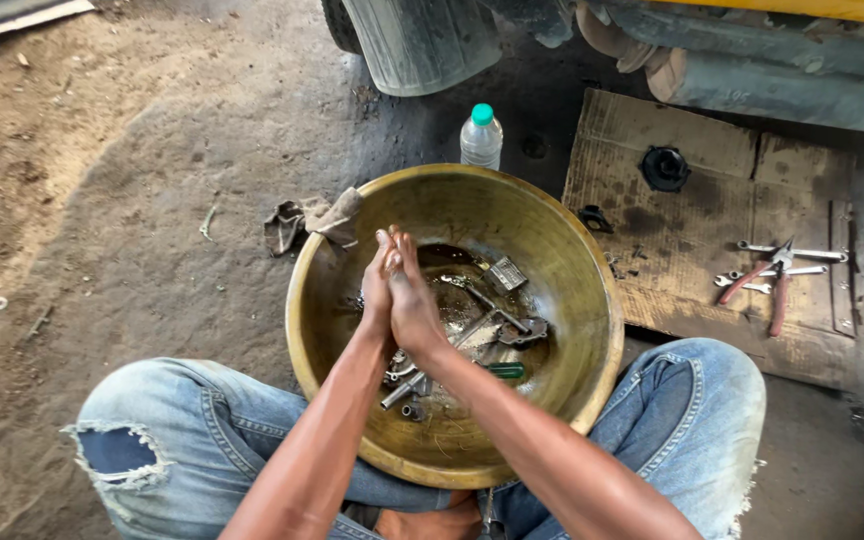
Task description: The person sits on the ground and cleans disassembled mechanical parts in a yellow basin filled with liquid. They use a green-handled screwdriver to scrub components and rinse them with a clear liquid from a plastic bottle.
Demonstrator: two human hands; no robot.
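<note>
My left hand point(377, 290) and right hand point(414, 300) press palm to palm, empty, over the wide brass-coloured metal basin point(592, 300), so drips land on the oily metal parts point(482, 320) below.

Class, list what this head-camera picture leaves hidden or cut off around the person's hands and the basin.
1. Palms of left hand and right hand: pressed together, anything between is hidden.
2. Metal parts in the basin: partly behind the forearms.
3. Vehicle tyre: cut off by the top edge.

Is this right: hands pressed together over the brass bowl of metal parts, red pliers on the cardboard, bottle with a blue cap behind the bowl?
Not quite: in the head view the bottle behind the bowl has a green cap, not blue. The rest holds: left hand against right hand, red pliers on the cardboard.
</note>
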